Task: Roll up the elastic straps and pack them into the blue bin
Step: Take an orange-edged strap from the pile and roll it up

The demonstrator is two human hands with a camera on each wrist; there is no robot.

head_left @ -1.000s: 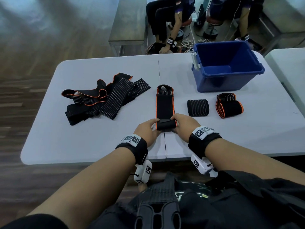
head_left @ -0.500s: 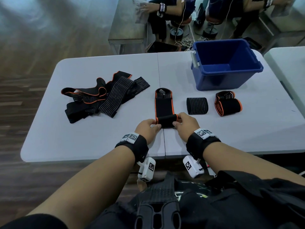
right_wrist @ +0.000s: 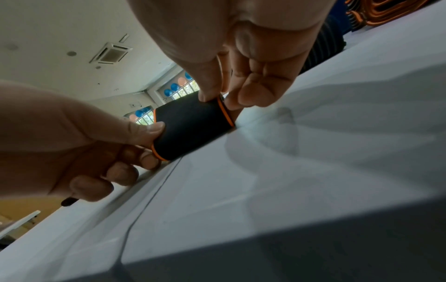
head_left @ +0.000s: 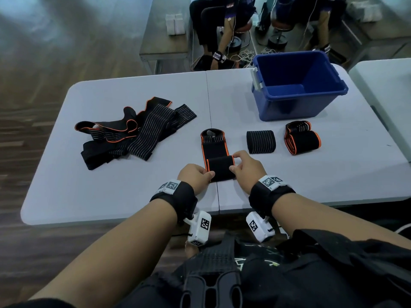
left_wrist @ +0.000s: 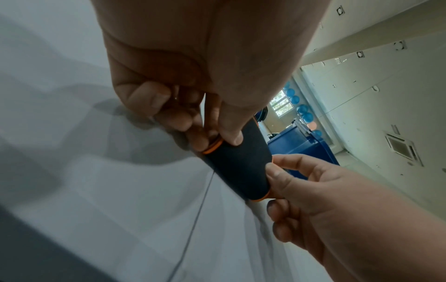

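Note:
A black elastic strap with orange edges [head_left: 215, 145] lies lengthwise at the table's middle, its near end wound into a roll [head_left: 220, 168]. My left hand [head_left: 195, 175] pinches the roll's left end [left_wrist: 212, 145]. The roll's right end [right_wrist: 225, 110] is pinched by my right hand [head_left: 245, 166]. The strap's far end lies flat on the table. Two rolled straps rest to the right: a striped black one [head_left: 261, 142] and an orange-edged one [head_left: 302, 140]. Behind them stands the blue bin [head_left: 297, 84], with nothing seen inside it.
A pile of unrolled black straps [head_left: 131, 132] lies on the left half of the grey table [head_left: 115, 187]. A second table [head_left: 387, 90] stands to the right. People sit on stools beyond the far edge.
The roll has grown thicker and moved away from me along the strap. Less flat strap lies beyond it. Both hands have travelled forward with it.

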